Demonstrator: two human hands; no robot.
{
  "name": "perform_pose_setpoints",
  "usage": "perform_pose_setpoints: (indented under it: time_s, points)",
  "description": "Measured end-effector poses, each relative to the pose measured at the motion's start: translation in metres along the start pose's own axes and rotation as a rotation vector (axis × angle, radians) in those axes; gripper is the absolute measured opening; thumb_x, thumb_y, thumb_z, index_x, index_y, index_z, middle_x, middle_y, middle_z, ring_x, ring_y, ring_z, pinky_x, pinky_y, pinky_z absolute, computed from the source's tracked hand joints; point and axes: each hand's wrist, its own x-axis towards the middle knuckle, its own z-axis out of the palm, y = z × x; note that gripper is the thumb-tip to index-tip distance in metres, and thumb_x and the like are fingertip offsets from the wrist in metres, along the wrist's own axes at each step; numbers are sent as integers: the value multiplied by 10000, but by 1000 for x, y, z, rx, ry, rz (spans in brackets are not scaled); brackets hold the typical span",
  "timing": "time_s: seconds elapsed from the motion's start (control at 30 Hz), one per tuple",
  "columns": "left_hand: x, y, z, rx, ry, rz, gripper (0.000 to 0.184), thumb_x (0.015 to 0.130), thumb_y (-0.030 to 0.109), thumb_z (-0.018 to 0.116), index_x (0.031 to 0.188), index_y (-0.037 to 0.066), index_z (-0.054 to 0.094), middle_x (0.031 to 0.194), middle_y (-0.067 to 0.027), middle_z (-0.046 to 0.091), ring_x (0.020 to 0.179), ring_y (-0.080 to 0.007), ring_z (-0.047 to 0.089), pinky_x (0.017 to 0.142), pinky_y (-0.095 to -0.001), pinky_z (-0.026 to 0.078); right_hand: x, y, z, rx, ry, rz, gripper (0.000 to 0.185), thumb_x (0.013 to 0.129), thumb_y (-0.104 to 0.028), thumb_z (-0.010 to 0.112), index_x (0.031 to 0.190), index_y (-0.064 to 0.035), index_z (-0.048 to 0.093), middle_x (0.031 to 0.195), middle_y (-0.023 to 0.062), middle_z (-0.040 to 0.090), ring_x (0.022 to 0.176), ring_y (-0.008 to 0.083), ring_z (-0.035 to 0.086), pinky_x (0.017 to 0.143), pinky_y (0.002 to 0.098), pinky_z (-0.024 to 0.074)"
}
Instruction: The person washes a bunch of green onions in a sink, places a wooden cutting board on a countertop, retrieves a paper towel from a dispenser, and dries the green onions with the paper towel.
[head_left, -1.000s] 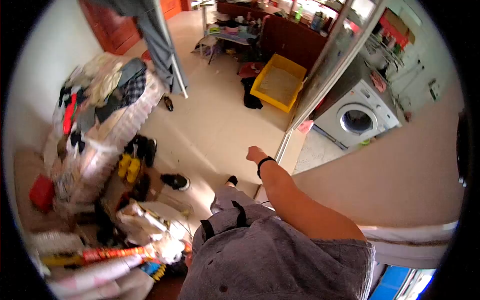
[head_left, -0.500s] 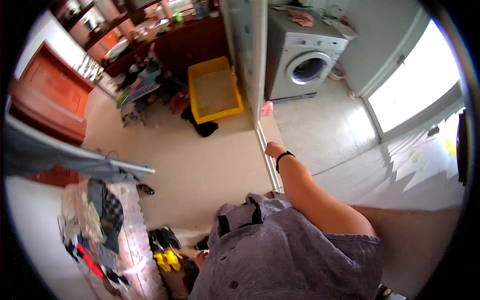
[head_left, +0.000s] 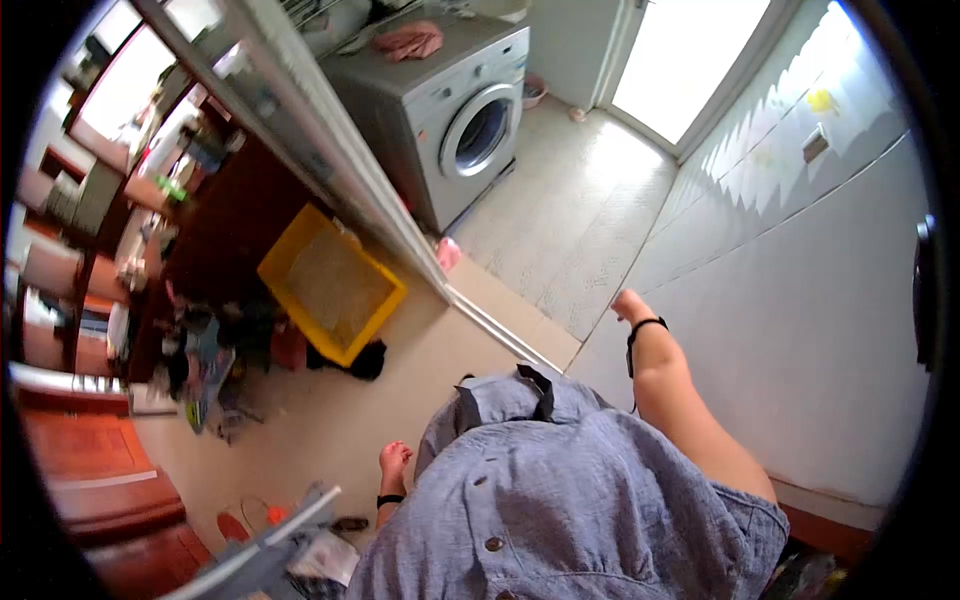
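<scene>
My right hand (head_left: 630,306) hangs at the right of the middle, beside the pale wall, a dark band on its wrist. Its fingers are loosely bent and a little apart, with nothing seen in them. Low on the left is my left hand (head_left: 395,459), over the beige floor next to my grey shirt (head_left: 560,490). A dark band circles that wrist too, and its fingers curl loosely, apart, holding nothing visible. Neither hand touches an object. Ahead, past the floor track, stands a grey washing machine (head_left: 480,135) with its round door closed and a pink cloth (head_left: 409,41) on top.
A yellow tray (head_left: 380,315) lies on the floor left of the sliding door frame (head_left: 350,150). Beside it are a black item (head_left: 365,362) and a cluttered small table (head_left: 207,375). A bright glazed door (head_left: 690,60) is at the back, a red-brown door (head_left: 85,445) at the left.
The view has swung right, toward the washing machine and bright door. The bed and shoes have mostly left the view. My left hand now shows; my right hand has moved right, its fingers looser.
</scene>
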Motion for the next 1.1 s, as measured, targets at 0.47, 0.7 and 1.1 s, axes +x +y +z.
perform_pose_setpoints:
  time_s: [0.47, 0.7, 1.1]
  points:
    - [168, 208, 219, 693, -405, 156, 167, 803, 93, 572, 960, 41, 596, 736, -69, 621, 603, -143, 599, 447, -264, 423, 4, 46, -31, 999, -319, 660, 203, 789, -193, 529, 784, -19, 634, 705, 65, 665, 556, 149, 580, 534, 314, 475]
    - [234, 239, 361, 1442, -412, 539, 156, 817, 113, 572, 955, 44, 593, 729, -65, 611, 624, -155, 604, 512, -279, 450, 131, 177, -115, 1169, -152, 567, 169, 788, -144, 530, 844, -9, 614, 701, 66, 633, 639, 180, 642, 513, 296, 477]
    - [310, 441, 664, 183, -392, 89, 93, 867, 74, 499, 939, 38, 545, 727, -71, 594, 582, -160, 582, 524, -271, 486, 331, 351, -397, 1389, 177, 353, 253, 797, -163, 573, 1005, -19, 584, 823, 57, 608, 741, 184, 628, 588, 300, 492]
